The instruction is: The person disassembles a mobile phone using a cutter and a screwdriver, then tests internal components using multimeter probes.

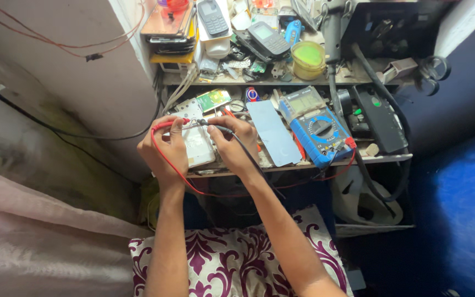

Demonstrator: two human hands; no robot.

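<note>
My left hand (163, 148) pinches a red test probe (167, 125) whose red lead loops down under my wrist. My right hand (232, 144) holds a black test probe (220, 128) with a black lead running over my forearm. The two probe tips meet above a white opened phone body (199, 147) lying on the lower shelf between my hands. Both leads run right to a blue multimeter (320, 129) with a dial and a grey display, lying on the same shelf.
A pale blue flat panel (273, 132) lies between the phone and the meter. The upper shelf (259, 81) holds stacked phones (169, 25), keypad handsets (268, 38), a yellow-green tub (308, 58) and small parts. A black box (380, 118) sits right. A patterned cushion (237, 258) lies below.
</note>
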